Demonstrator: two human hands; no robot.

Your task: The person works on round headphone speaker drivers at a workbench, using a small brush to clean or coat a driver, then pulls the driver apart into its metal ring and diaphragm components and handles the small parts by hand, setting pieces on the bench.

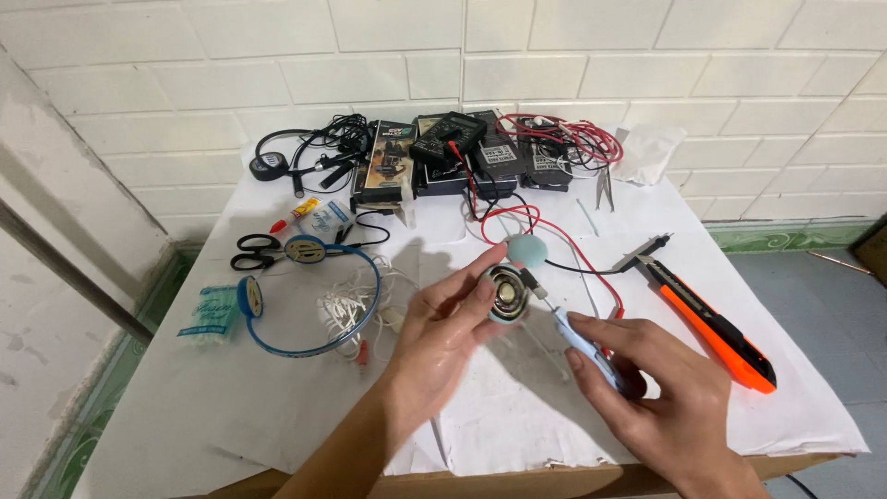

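Note:
My left hand (442, 334) holds a small round speaker driver (507, 294) up by its rim, metal face toward me. My right hand (661, 397) grips a light blue-handled tool (591, 351), its thin tip touching the driver's right edge. A pale teal ear cushion (528, 250) lies on the white sheet just behind the driver. A blue headphone band (319, 310) with one earcup lies to the left, over tangled white wires (356, 305).
An orange and black soldering iron (711, 323) lies at the right. Scissors (254, 251), a teal packet (211, 312), black tape, tweezers (603, 189), red and black leads, and dark boxes with a multimeter (448, 139) line the back by the tiled wall.

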